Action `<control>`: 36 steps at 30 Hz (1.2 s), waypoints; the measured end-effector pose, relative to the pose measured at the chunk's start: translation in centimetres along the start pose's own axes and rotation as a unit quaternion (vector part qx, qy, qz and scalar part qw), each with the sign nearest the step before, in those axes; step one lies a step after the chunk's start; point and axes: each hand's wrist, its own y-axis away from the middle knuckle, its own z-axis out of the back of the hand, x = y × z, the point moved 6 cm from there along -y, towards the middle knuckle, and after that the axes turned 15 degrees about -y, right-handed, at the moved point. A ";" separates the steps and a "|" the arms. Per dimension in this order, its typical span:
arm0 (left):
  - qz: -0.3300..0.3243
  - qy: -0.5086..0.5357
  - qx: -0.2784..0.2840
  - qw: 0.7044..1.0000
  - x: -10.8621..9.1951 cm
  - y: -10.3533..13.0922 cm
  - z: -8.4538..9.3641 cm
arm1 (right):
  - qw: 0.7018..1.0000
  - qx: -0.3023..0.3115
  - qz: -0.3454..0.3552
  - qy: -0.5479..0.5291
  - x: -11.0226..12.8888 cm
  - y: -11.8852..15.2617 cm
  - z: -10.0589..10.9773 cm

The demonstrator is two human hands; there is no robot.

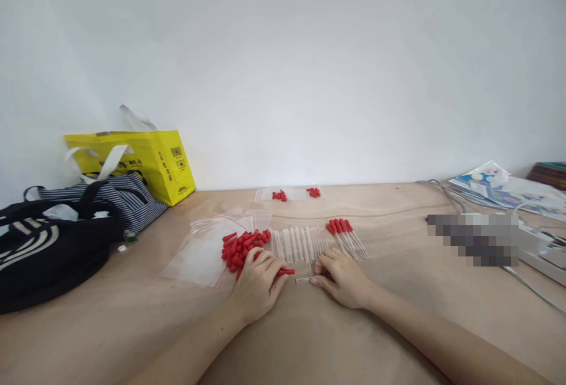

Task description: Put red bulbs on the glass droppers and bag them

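My left hand point(260, 285) pinches a red rubber dropper bulb point(288, 272), its open end pointing right. In my right hand point(342, 277) is a clear dropper tube point(303, 280), its end facing the bulb with a small gap between them. A heap of red bulbs point(241, 246) lies just beyond my left hand, partly covered by it. Behind both hands, a row of clear tubes point(298, 242) lies side by side. To their right rest several droppers with red bulbs fitted point(342, 229), their thin tips towards me.
Clear zip bags point(198, 255) lie under and left of the heap. Another bag with red bulbs point(279, 196) lies by the wall. At left stand a yellow bag point(172, 167), a striped bag point(137, 208) and a black bag point(57, 255). Cables and a power strip point(539, 255) occupy the right.
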 end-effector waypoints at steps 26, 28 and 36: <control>0.056 0.067 -0.018 0.996 -0.6 0.1 -0.2 | 0.993 -0.086 0.077 -0.009 2.1 0.8 -0.2; 0.059 0.081 -0.016 0.995 -0.7 0.1 -0.1 | 0.992 -0.093 0.089 0.002 2.3 0.9 -0.2; 0.027 0.076 -0.019 0.997 -1.1 0.2 0.0 | 0.977 -0.109 0.163 0.082 2.8 1.2 -0.3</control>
